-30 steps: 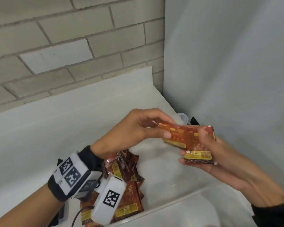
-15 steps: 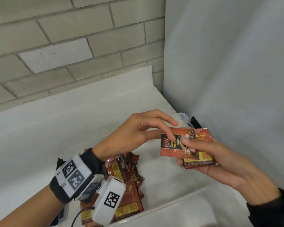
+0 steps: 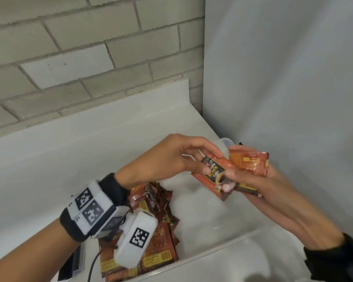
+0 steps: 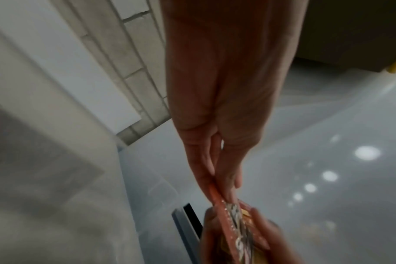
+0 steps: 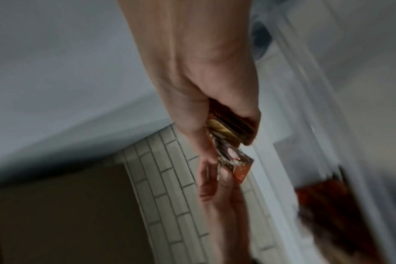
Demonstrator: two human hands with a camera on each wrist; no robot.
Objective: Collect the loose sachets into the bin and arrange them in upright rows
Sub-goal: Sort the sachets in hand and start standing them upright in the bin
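A small stack of red-orange sachets is held above the far right part of a clear plastic bin, close to the grey wall panel. The stack is cradled in the right hand, its grip closed round the packets with the thumb laid across the front and the fingers curled beneath. 1 front sachet, printed with a black label and a coffee cup, is tilted out of the stack and is pinched at its upper left corner between the thumb and fingers of the left hand. In the left wrist view the same pinch is seen edge-on, the fingertips pressed together on the sachet's thin sealed edge. The right wrist view is blurred, but the packets are shown clamped in the palm. A loose pile of further sachets lies in the near left part of the bin, partly upright and partly leaning, and much of it is hidden by the white marker-tagged wrist unit and the black wristband. A brick wall stands behind a white ledge. A small clear lidded container is glimpsed just behind the hands, mostly covered by them.
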